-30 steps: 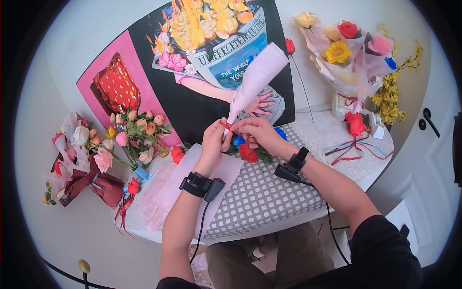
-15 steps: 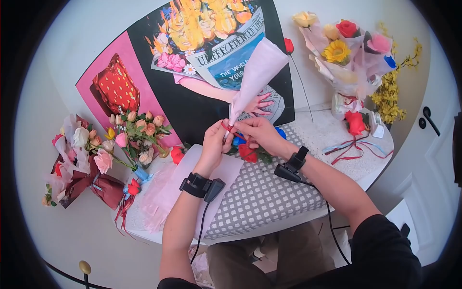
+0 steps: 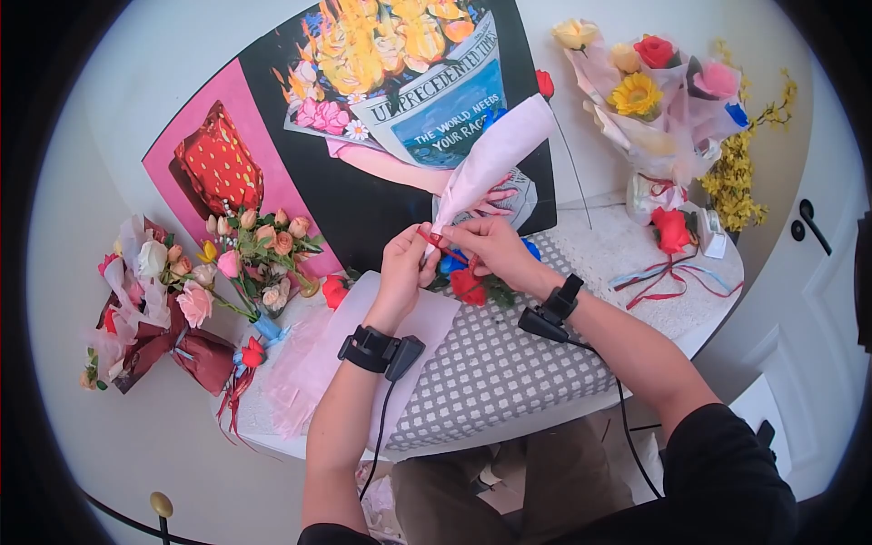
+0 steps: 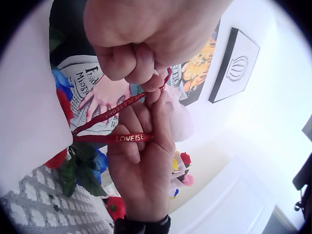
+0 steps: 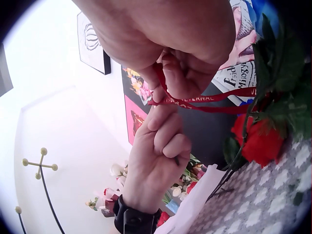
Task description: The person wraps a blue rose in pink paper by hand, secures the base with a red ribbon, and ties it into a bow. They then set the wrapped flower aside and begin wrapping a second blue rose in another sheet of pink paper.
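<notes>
Head view: the left hand (image 3: 404, 272) curls round the narrow end of the pink wrap (image 3: 495, 150), tilted above the worktop (image 3: 595, 254); the right hand (image 3: 500, 252) is just beside it. Left wrist view: the right hand's bent fingers pinch lettered red ribbon (image 4: 127, 138). Right wrist view: the ribbon meets both hands' fingertips.

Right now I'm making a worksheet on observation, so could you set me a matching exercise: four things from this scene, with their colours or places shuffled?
Things:
1. ribbon
2. rolled wrap
3. sunflower
4. patterned cloth

Descriptions:
A. grey and white
B. pale pink, narrow end at the left hand and right hand
C. red, with lettering
D. yellow, towards the upper right of the head view

Pairs: 1-C, 2-B, 3-D, 4-A
</notes>
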`<state>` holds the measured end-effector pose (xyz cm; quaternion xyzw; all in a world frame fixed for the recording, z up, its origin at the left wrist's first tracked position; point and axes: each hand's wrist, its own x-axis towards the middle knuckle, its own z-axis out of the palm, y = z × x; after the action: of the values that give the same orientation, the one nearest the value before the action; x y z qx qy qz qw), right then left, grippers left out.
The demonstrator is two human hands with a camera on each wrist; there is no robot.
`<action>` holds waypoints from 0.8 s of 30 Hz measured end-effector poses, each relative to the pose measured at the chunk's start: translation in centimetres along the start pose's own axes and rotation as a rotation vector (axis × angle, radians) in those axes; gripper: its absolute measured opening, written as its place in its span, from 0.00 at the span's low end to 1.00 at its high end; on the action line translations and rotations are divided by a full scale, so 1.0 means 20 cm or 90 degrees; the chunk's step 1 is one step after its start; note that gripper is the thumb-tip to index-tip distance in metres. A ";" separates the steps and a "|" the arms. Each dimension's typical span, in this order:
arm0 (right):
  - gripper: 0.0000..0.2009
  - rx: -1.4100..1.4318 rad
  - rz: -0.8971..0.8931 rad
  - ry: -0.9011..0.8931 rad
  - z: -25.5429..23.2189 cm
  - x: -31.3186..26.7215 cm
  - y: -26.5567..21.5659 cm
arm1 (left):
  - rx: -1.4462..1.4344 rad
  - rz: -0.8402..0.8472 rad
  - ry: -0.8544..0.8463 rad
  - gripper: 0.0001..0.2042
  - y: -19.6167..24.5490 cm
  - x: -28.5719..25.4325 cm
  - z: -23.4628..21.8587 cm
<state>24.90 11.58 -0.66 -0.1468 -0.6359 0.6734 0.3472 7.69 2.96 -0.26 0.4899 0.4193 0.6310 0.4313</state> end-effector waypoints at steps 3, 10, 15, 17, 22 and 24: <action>0.16 0.023 0.002 -0.012 -0.01 0.00 0.00 | 0.003 -0.003 0.004 0.14 0.01 -0.01 0.01; 0.12 0.035 -0.023 -0.056 -0.03 0.02 0.03 | -0.106 -0.005 -0.022 0.12 0.00 -0.01 0.00; 0.09 0.033 -0.136 -0.065 -0.01 -0.01 -0.01 | -0.136 -0.010 0.000 0.11 0.03 -0.02 0.01; 0.08 0.003 -0.133 -0.071 -0.01 0.01 0.01 | -0.134 -0.023 -0.044 0.10 0.03 -0.02 -0.01; 0.06 -0.009 -0.245 -0.066 0.01 0.05 0.07 | -0.093 -0.038 -0.052 0.10 0.02 -0.02 0.01; 0.05 -0.132 -0.254 -0.006 0.00 0.03 0.05 | -0.072 -0.039 -0.050 0.12 0.02 -0.02 0.02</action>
<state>24.18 12.01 -1.37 -0.0501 -0.7196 0.5234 0.4535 8.01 2.47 0.15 0.4761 0.3808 0.6205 0.4932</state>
